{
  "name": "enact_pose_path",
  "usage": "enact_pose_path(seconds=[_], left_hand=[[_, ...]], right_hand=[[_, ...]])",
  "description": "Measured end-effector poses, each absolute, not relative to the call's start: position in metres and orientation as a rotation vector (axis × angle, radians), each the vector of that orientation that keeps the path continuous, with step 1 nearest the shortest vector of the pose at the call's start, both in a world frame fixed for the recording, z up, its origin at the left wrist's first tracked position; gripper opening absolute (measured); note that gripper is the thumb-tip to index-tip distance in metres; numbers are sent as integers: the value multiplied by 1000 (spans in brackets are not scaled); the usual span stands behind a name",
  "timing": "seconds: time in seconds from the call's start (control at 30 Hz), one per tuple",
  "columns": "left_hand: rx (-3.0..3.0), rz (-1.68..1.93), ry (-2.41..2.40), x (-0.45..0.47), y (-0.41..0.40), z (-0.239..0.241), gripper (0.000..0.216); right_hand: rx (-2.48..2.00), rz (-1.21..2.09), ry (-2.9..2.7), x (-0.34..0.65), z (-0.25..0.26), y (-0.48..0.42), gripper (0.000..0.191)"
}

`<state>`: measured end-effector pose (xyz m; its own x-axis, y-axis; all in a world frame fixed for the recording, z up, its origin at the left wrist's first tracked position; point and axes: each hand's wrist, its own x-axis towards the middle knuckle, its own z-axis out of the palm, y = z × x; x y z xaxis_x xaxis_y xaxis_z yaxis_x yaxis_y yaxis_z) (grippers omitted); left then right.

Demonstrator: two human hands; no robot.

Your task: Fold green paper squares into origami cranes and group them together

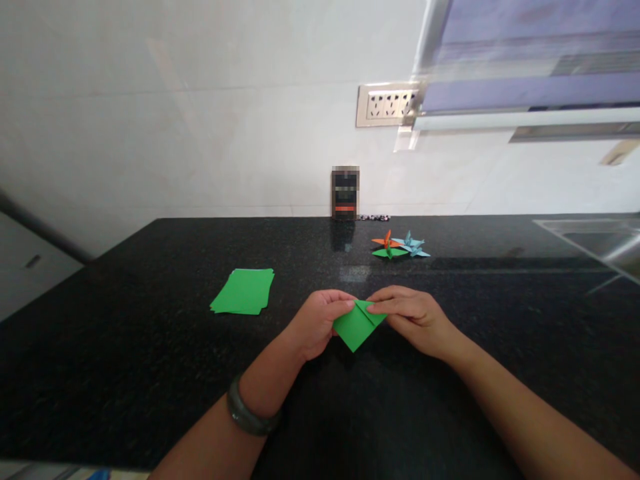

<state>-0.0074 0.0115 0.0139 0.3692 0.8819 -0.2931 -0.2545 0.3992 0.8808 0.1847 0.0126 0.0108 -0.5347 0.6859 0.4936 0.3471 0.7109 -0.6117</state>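
A folded green origami paper (354, 328) is held between both hands above the dark countertop, one corner pointing toward me. My left hand (320, 321) pinches its left side, thumb on top and fingers behind. On the other side, my right hand (415, 317) grips the upper right edge, where a folded flap shows; its fingertips partly cover that edge. To the left lies a stack of green paper squares (245, 291), slightly fanned. Beyond the hands sit several folded paper cranes: an orange crane (387, 241), a green crane (389, 252) and light blue cranes (411, 241).
A dark phone-like object (345, 193), blurred out, leans against the wall with a beaded strap (376, 217) beside it. The speckled black countertop (150, 347) runs to the wall. A sink edge (590, 250) is at the right, and a socket panel (385, 105) is above.
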Motion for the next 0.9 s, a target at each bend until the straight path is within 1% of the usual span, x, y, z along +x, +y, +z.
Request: enact_pose_path(seconds=[0.33, 0.5, 0.57, 0.77, 0.9], left_hand=[[831, 871, 845, -5, 11, 11, 11], [874, 873, 945, -4, 10, 7, 21], [912, 912, 1001, -3, 10, 4, 25], [1031, 1003, 1074, 0, 10, 0, 26], [1056, 1013, 1085, 2, 9, 1, 23]], right_hand=[[-704, 591, -2116, 183, 7, 13, 29], [-678, 633, -2109, 183, 5, 13, 32], [-721, 724, -2061, 183, 4, 11, 32], [-1099, 1235, -1567, 176, 1, 7, 33], [-1261, 1389, -1492, 168, -1, 7, 33]])
